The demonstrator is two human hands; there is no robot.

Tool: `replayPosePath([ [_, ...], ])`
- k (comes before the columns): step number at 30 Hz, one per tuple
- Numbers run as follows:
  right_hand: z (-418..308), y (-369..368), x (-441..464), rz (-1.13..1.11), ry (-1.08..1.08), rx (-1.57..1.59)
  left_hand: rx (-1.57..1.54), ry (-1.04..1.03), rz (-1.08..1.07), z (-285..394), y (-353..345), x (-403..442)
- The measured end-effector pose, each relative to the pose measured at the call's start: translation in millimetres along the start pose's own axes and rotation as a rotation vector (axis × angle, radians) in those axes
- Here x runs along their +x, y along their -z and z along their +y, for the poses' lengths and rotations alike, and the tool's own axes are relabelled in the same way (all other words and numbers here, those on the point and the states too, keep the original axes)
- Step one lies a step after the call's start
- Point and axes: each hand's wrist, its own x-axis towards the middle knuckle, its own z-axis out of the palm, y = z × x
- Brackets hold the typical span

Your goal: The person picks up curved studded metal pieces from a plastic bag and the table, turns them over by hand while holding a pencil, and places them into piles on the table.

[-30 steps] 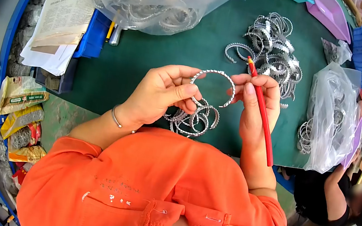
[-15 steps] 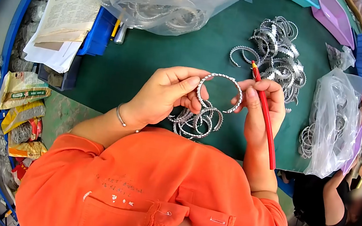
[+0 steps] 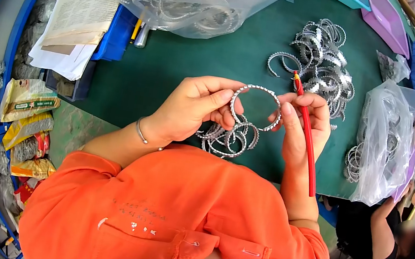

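While the silver ring (image 3: 259, 88) is up between my two hands, its toothed band faces me almost full circle, so no long axis stands out; I cannot tell whether its ends meet. It lies to the right of my left fingers and to the left of my right ones, above the green tabletop (image 3: 186, 56). Left hand (image 3: 189, 106): thumb and fingers closed in a pinch on the ring's left side, the firmer hold by my judgement. Right hand (image 3: 301, 127): thumb and forefinger close together at the ring's right side; whether they grip it or only rest there, I cannot tell. A red pencil (image 3: 308, 134) is held in that same hand, tip pointing away from me, its long axis slanting back along my forearm. Nearest below the ring is a loose cluster of bands (image 3: 241, 136), just in from the table's near edge. Room: a green stretch runs from my left hand up to the plastic bag of bands (image 3: 202, 24). On the right, room is tighter, since a heap of bands (image 3: 329, 67) lies just beyond the pencil tip.
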Motion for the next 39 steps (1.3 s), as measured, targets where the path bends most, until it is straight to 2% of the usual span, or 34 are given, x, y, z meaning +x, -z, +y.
replayPosePath([
  [4,-1,-1,0,-0.001,-0.011,-0.001,-0.031,-0.011,-0.010,-1,1,0],
  [7,3,-4,-3,0.023,0.058,-0.064,-0.106,-0.018,-0.077,-1,3,0],
  [9,6,-4,-6,0.002,0.279,-0.219,-0.079,-0.043,-0.065,-1,3,-1],
  [11,7,-7,-8,-0.019,0.320,-0.195,-0.082,-0.051,-0.062,-3,4,0],
  [16,8,-20,-9,-0.193,0.388,-0.266,-0.106,-0.048,-0.015,-4,-3,-1],
  [19,16,-20,-7,-0.244,0.431,-0.359,0.037,-0.045,0.032,-4,-8,-3],
  [21,20,-15,-7,-0.148,0.388,-0.380,0.181,-0.240,-0.057,-5,-4,-2],
  [22,12,-22,-10,-0.122,0.158,-0.036,0.244,-0.223,-0.059,-1,-3,-3],
  [23,9,-18,-8,-0.137,0.076,0.058,0.246,-0.228,-0.060,-2,-1,-2],
  [25,13,-10,-2,-0.177,0.029,0.281,0.261,-0.303,0.011,-7,2,3],
  [26,10,-10,-1,-0.201,0.014,0.343,0.262,-0.216,0.045,-5,1,2],
  [27,10,-8,0,-0.204,0.004,0.397,0.260,-0.218,0.042,-4,0,2],
  [30,11,-4,2,-0.194,0.001,0.446,0.165,-0.051,-0.006,0,-5,1],
  [32,11,-1,1,-0.114,-0.139,0.531,0.151,-0.043,-0.018,-1,-4,1],
  [39,14,4,0,-0.116,-0.219,0.543,0.098,-0.083,-0.013,0,-3,-3],
])
